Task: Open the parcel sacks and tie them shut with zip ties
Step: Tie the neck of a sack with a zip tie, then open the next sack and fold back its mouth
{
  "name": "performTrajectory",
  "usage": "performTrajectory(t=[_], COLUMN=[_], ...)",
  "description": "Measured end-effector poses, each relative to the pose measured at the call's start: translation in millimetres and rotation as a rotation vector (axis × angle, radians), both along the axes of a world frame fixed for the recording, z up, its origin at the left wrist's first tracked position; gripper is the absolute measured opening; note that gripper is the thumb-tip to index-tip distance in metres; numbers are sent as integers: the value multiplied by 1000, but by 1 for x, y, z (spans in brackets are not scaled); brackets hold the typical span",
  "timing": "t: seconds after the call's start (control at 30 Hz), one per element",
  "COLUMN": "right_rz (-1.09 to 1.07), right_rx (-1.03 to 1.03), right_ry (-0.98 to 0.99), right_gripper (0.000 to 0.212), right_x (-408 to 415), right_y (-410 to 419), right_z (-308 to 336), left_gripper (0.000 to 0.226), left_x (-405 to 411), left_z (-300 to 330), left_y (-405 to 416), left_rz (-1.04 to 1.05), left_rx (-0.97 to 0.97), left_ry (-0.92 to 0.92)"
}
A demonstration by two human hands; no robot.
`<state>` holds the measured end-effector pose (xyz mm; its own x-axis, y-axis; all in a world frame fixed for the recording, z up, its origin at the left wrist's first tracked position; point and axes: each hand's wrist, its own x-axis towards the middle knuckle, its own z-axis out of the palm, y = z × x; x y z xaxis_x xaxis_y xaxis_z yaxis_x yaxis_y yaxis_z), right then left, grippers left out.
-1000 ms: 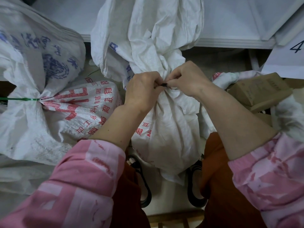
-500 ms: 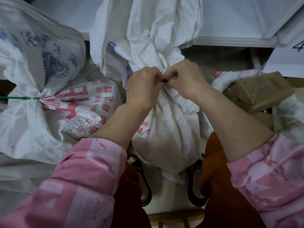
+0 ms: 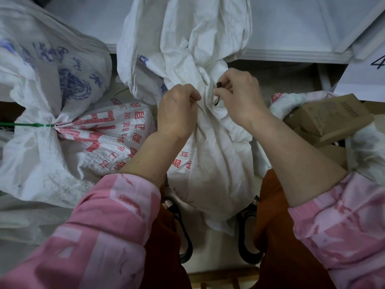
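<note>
A white woven parcel sack (image 3: 210,163) with red print stands between my knees, its neck gathered at mid-frame. My left hand (image 3: 177,109) grips the bunched neck from the left. My right hand (image 3: 237,99) pinches a black zip tie (image 3: 217,94) just right of the neck; the tie's dark end shows at my fingertips and a thin strand curves down against the cloth. The rest of the tie is hidden in the folds.
A second white sack (image 3: 68,130) with red and blue print lies at left, cinched with a green tie (image 3: 31,125). Brown cardboard boxes (image 3: 325,119) sit at right. A white shelf edge (image 3: 291,53) runs behind. My feet in black shoes (image 3: 183,230) flank the sack's base.
My hands were pressed together at the sack's neck; now they have parted, the right hand moving right and up with the black tie's end.
</note>
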<state>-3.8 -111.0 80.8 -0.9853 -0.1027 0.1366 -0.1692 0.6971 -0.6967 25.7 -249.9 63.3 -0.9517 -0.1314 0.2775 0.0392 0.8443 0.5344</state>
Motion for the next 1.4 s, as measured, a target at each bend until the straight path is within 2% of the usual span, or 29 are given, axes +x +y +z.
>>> performTrajectory(t=[0.17, 0.33, 0.43, 0.53, 0.63, 0.77, 0.87, 0.93, 1.0, 1.1, 1.23, 1.4], right_rz=[-76, -81, -78, -67, -84, -119, -99, -69, -61, -119, -236, -316], right_rx=[-299, -455, -570, -645, -722, -762, -798, -843, -884, -932, -920, -1090], right_ry=[-28, 8, 58, 78, 83, 36, -33, -77, -108, -98, -64, -44], right_gripper=[3, 11, 16, 6, 10, 11, 11, 11, 12, 10, 3, 16], right_x=[10, 30, 47, 64, 79, 93, 100, 103, 102, 92, 66, 11], right_y=[7, 13, 15, 19, 25, 29, 29, 28, 27, 28, 34, 40], right_z=[15, 42, 68, 96, 117, 133, 140, 144, 149, 157, 169, 182], left_gripper=[31, 36, 41, 31, 17, 23, 35, 27, 13, 6, 4, 10], left_x=[7, 26, 38, 52, 66, 80, 90, 94, 96, 89, 66, 19], left_z=[2, 21, 40, 62, 83, 106, 121, 130, 138, 147, 156, 170], left_y=[-4, 7, 20, 29, 33, 29, 28, 29, 29, 17, -10, -42], left_rz=[13, -60, -138, -197, -187, -72, -203, -274, -290, -201, -46, 152], left_rx=[117, 167, 267, 465, 591, 483, 381, 347, 433, 472, 330, 123], left_ry=[8, -26, -71, -89, -44, 82, 95, 50, 16, 52, 37, 45])
